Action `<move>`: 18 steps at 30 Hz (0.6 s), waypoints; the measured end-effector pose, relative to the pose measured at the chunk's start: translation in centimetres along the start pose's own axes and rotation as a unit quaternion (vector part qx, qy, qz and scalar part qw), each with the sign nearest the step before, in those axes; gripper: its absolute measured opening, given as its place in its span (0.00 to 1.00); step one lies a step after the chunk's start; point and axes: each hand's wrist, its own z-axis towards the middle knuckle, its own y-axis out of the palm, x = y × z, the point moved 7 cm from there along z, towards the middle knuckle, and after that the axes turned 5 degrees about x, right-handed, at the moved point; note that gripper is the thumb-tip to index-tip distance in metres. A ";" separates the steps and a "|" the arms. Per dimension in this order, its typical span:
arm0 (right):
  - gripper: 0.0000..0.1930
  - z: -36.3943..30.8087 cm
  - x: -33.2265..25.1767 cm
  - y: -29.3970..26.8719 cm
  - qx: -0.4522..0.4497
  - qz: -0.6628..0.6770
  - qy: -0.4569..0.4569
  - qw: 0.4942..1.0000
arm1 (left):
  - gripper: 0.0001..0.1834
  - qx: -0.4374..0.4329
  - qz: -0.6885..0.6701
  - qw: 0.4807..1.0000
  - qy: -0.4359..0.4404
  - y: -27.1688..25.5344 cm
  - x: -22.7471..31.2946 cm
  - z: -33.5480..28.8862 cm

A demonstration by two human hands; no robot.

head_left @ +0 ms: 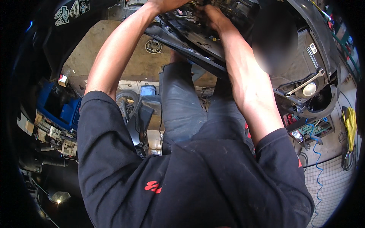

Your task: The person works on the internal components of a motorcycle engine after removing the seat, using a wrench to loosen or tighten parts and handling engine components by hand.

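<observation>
Close below the camera, a black shirt (224, 174) with a red print fills the view, dark trousers (182, 102) beyond it. Both bare forearms stretch forward, and there's the left hand (169, 4), cropped by the top edge; whether it grips or spreads, I can't tell. The right hand (212, 16) dips among the dark parts of an opened vehicle body (203, 43), straight ahead at the top, fingertips hidden, grip unclear. A black panel edge slants between arms and legs, and a blurred dark patch (274, 41) masks the bodywork on the right. Over there, a wrench (304, 83) lies beside a pale round cap (309, 89)! Down on the floor (102, 47) sits a round metal part (153, 46); farther out, a blue bin (72, 110) left, a coiled blue hose (320, 163) and yellow folded cloth (349, 127) right.
</observation>
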 end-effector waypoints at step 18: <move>0.20 1.9 0.3 -1.9 0.055 -0.096 -0.007 0.994 | 0.20 0.038 -0.003 0.998 0.058 0.7 1.2 3.7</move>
